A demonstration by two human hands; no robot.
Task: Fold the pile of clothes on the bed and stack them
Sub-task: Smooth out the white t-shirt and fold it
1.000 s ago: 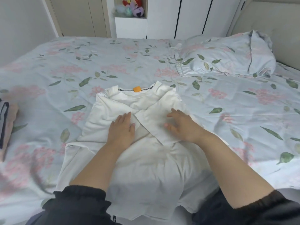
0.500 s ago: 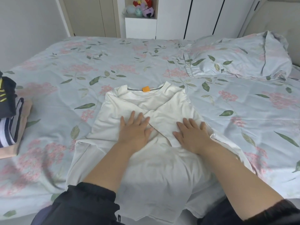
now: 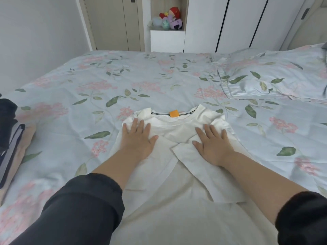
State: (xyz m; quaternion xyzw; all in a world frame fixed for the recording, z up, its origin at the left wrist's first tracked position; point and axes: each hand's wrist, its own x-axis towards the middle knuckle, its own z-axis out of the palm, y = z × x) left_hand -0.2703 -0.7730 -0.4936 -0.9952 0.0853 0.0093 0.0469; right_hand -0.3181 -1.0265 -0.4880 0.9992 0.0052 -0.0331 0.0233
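Note:
A white T-shirt (image 3: 177,183) lies flat on the floral bed (image 3: 106,82), collar away from me, with an orange label at the neck. Both sleeves are folded inward and cross over the chest. My left hand (image 3: 137,138) presses flat on the shirt's left shoulder, fingers straight. On the right shoulder and its folded sleeve, my right hand (image 3: 212,144) lies flat too. A stack of folded clothes (image 3: 8,138), dark and striped pieces among them, sits at the bed's left edge.
A floral pillow (image 3: 274,76) lies at the back right of the bed. Beyond the bed stand white wardrobe doors and a niche holding plush toys (image 3: 169,20). A grey wall runs along the left side.
Both hands slid up the shirt from the chest to the shoulders and spread apart. The camera moved closer and tilted up.

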